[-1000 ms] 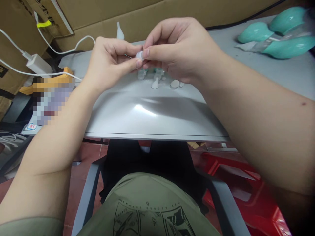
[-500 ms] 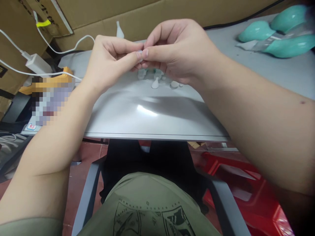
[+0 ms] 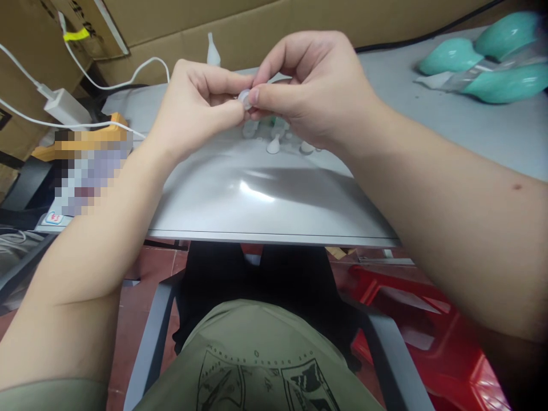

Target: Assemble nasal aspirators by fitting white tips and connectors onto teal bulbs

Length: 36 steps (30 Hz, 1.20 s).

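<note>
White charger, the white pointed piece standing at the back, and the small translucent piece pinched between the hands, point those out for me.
White charger (image 3: 67, 108): head view, middle of its block.
White pointed piece (image 3: 213, 56): head view, its wide body.
Small translucent piece (image 3: 244, 99): head view, its exposed face.

Makeshift workbench area, grey table (image 3: 265, 211), cardboard walls (image 3: 180, 28), red plastic stool (image 3: 411, 325)

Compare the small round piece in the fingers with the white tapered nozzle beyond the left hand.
The small round piece is pinched by the left hand and right hand; the white tapered nozzle points upward beyond them. The small round piece looks stubby and translucent, while the white tapered nozzle looks larger and narrows to a long tip. Both are pale.
</note>
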{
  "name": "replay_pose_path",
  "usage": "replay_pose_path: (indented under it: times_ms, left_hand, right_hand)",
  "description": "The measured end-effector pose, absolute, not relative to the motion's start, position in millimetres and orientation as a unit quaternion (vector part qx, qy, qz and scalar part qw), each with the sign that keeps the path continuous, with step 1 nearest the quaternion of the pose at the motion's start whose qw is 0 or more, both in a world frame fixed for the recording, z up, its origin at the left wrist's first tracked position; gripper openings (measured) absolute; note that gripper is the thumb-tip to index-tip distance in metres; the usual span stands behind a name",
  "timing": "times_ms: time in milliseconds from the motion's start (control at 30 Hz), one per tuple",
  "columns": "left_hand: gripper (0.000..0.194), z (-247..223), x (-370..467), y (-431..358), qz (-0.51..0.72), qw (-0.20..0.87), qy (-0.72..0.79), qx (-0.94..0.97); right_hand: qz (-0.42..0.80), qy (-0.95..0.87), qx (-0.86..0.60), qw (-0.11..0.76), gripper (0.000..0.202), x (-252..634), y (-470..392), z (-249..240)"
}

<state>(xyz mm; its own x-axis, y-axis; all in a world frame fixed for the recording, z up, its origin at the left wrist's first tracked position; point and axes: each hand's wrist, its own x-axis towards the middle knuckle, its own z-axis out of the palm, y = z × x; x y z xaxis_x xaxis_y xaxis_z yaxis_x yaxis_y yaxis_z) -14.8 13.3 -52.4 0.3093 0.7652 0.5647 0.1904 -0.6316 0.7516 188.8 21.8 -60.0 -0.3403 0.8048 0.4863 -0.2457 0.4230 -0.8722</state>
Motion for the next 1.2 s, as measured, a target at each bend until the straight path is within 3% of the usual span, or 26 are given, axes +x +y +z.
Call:
replay_pose_path:
  times_ms: [267,467,667,900,1067,1200]
  left_hand:
    - [0.020,-47.3,-29.1,12.2,0.475,0.333,0.280,0.765]
    - [0.026,-53.5,-27.0,21.4,0.506,0.322,0.244,0.762]
    - [0.030,-53.4,-25.7,22.2,0.501,0.327,0.248,0.762]
    - [0.012,-52.6,-23.3,14.0,0.504,0.312,0.278,0.756]
    - [0.020,-53.4,-22.0,17.0,0.503,0.318,0.250,0.764]
    - [0.039,-53.3,-30.0,23.1,0.486,0.275,0.288,0.778]
  right_hand:
    - [0.515,-0.636,-0.186,0.543,0.046,189.4,21.2,-60.9]
    - [0.520,-0.636,-0.173,0.544,0.028,188.8,22.3,-62.9]
    - [0.521,-0.633,-0.176,0.545,0.047,187.4,21.4,-63.6]
    - [0.512,-0.651,-0.175,0.532,0.058,189.9,21.8,-64.3]
    - [0.496,-0.655,-0.199,0.535,0.058,187.3,18.7,-64.0]
    - [0.433,-0.695,-0.238,0.522,0.041,193.6,21.5,-56.5]
